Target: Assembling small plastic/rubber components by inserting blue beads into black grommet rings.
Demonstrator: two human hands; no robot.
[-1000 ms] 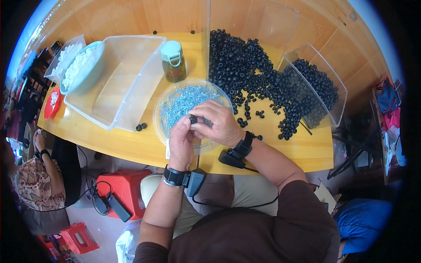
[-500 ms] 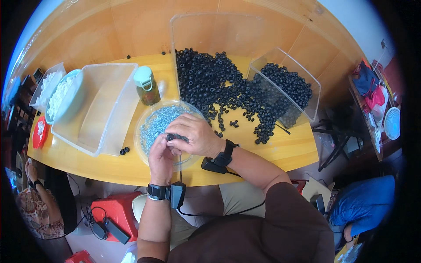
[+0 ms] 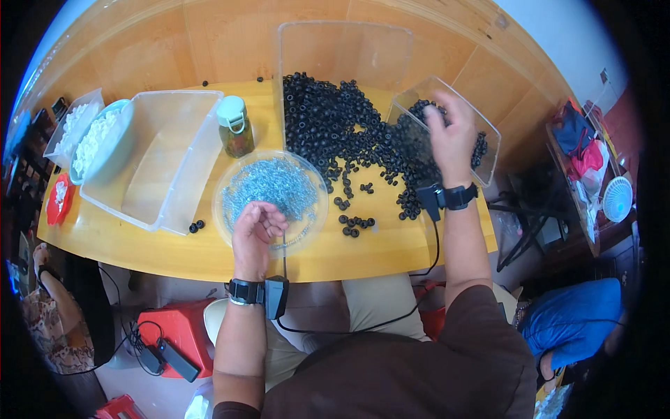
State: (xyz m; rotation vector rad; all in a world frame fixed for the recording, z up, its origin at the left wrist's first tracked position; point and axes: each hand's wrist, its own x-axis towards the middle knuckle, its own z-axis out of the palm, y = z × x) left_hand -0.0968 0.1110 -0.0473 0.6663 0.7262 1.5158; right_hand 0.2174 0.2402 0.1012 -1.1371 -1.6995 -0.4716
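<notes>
My left hand [image 3: 259, 225] is raised over the near rim of a round clear dish [image 3: 322, 218] at the middle of the table. Its fingers curl loosely apart, palm up, and nothing shows in them. Small silvery-blue metal pieces, perhaps screws, [image 3: 269, 183] fill the dish. My right hand [image 3: 452, 133], slightly blurred, is above the tilted clear bin [image 3: 494, 155] at the right, thumb and fingers apart. Black ring-shaped parts [image 3: 328, 115] lie in that bin and spread leftward in a large heap. Several more black parts [image 3: 356, 223] sit in a small cluster right of the dish.
A green-lidded bottle [image 3: 233, 124] stands behind the dish. To the left are a large clear bin [image 3: 150, 167], a light-green bowl [image 3: 127, 129] of white pieces and a red dish [image 3: 60, 201]. Cables run from both wrists. Other people sit at both sides.
My hands, together over the dish with black parts between them, have come apart. My right hand has moved right to the tilted bin. A black cluster now shows where my right wrist was.
</notes>
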